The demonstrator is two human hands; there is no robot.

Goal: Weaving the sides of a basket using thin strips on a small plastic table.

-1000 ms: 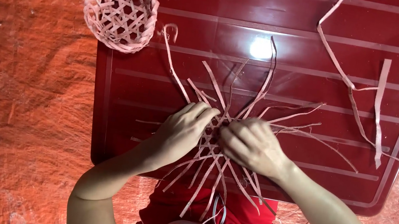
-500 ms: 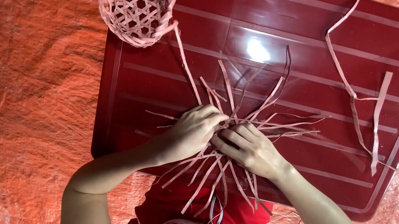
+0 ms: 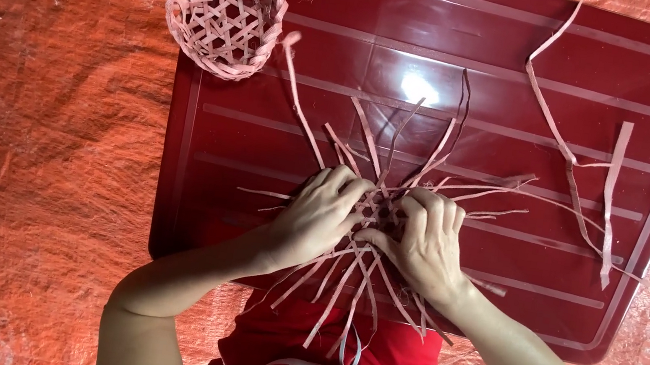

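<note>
Pink thin flat strips [image 3: 375,215], half woven, lie on the dark red plastic tray [image 3: 490,333]. The left hand [image 3: 318,217] and right hand [image 3: 423,240] sit close together on that tray, both pinching the strips. A small round pink woven basket [image 3: 226,9] rests at the tray's far left corner.

At the bottom centre of the frame the person wears a red shirt [image 3: 335,353] with pale lettering; both forearms are bare, no sleeves, rings or watch visible.
</note>
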